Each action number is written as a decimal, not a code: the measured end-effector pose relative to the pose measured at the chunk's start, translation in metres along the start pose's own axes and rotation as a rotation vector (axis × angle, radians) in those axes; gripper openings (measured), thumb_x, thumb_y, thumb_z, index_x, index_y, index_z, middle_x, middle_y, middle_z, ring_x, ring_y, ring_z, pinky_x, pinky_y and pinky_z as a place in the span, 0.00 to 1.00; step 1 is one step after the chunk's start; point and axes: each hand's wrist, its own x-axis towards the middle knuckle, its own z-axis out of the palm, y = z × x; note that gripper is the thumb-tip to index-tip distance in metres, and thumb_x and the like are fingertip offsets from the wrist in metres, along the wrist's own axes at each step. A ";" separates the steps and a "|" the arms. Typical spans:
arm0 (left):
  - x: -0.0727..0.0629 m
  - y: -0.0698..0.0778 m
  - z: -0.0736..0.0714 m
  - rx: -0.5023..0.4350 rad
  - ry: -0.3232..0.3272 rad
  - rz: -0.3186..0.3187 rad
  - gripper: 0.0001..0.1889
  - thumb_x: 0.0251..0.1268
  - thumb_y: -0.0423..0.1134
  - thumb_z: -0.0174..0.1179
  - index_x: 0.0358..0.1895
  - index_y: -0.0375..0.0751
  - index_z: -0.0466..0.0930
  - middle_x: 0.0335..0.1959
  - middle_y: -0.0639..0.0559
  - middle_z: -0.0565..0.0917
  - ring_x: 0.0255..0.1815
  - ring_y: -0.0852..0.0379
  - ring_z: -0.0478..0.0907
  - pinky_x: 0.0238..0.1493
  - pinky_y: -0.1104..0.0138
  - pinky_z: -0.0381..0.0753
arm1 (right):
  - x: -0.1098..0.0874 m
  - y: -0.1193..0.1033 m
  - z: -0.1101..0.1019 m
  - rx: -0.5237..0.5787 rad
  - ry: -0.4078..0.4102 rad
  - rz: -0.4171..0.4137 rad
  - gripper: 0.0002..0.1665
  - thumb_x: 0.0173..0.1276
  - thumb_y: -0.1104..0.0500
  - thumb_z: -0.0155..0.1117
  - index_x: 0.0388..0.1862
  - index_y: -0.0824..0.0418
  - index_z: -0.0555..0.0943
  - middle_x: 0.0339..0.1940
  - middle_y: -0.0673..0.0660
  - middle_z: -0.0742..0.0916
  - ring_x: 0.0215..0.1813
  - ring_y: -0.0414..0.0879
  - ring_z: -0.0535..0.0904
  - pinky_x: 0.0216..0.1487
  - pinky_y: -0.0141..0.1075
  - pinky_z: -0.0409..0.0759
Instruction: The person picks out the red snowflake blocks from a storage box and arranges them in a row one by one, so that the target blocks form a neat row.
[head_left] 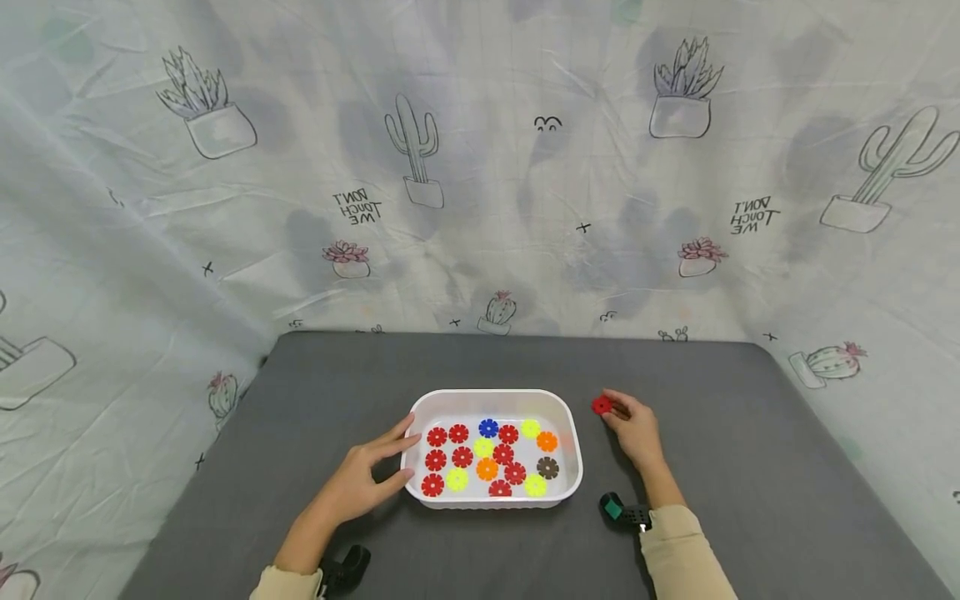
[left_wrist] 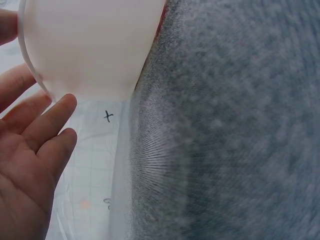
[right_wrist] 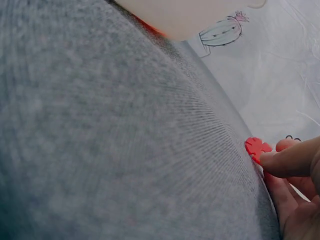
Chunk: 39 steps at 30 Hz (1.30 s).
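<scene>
A white plastic box (head_left: 491,503) stands on the grey table, with several notched, flower-shaped plastic discs in it. Most of the discs are red (head_left: 436,460); others are yellow (head_left: 457,479), orange (head_left: 487,469), blue (head_left: 488,428) and dark brown (head_left: 547,467). My left hand (head_left: 362,475) touches the left rim of the box, thumb and fingers spread along it. To the right of the box, my right hand (head_left: 633,429) pinches a red flower-shaped disc (head_left: 602,405) between thumb and fingers, close over the table. In the right wrist view, the thumb covers part of this disc (right_wrist: 256,148).
The grey table (head_left: 337,375) reaches back to a pale cloth (head_left: 480,167) printed with cacti and potted plants, which also hangs at both sides. Black straps with small devices sit on the left wrist (head_left: 345,571) and the right wrist (head_left: 624,512).
</scene>
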 end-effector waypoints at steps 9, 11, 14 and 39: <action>0.000 0.001 -0.002 -0.003 -0.014 -0.015 0.25 0.57 0.39 0.66 0.60 0.41 0.77 0.70 0.49 0.67 0.67 0.48 0.68 0.58 0.46 0.72 | 0.000 -0.004 -0.003 0.060 -0.034 0.057 0.28 0.65 0.68 0.61 0.65 0.67 0.71 0.65 0.66 0.75 0.66 0.56 0.71 0.62 0.36 0.71; 0.000 0.002 -0.002 0.002 -0.017 -0.023 0.25 0.58 0.40 0.66 0.61 0.42 0.77 0.70 0.50 0.67 0.67 0.48 0.68 0.58 0.46 0.72 | 0.000 -0.005 -0.003 0.082 -0.036 0.060 0.29 0.65 0.68 0.61 0.65 0.67 0.70 0.66 0.66 0.75 0.66 0.56 0.71 0.63 0.37 0.71; -0.001 0.003 -0.002 0.007 -0.020 -0.032 0.25 0.58 0.41 0.66 0.61 0.42 0.77 0.70 0.50 0.67 0.67 0.48 0.68 0.58 0.46 0.72 | -0.002 -0.009 -0.003 0.109 -0.040 0.070 0.29 0.65 0.67 0.61 0.66 0.67 0.70 0.65 0.65 0.75 0.66 0.56 0.71 0.62 0.37 0.72; 0.000 -0.001 0.000 0.017 0.008 -0.006 0.25 0.57 0.40 0.66 0.60 0.43 0.78 0.70 0.51 0.68 0.67 0.49 0.69 0.58 0.48 0.73 | -0.034 -0.084 0.014 0.317 -0.183 -0.156 0.29 0.64 0.66 0.64 0.64 0.67 0.70 0.63 0.65 0.77 0.64 0.58 0.72 0.64 0.35 0.71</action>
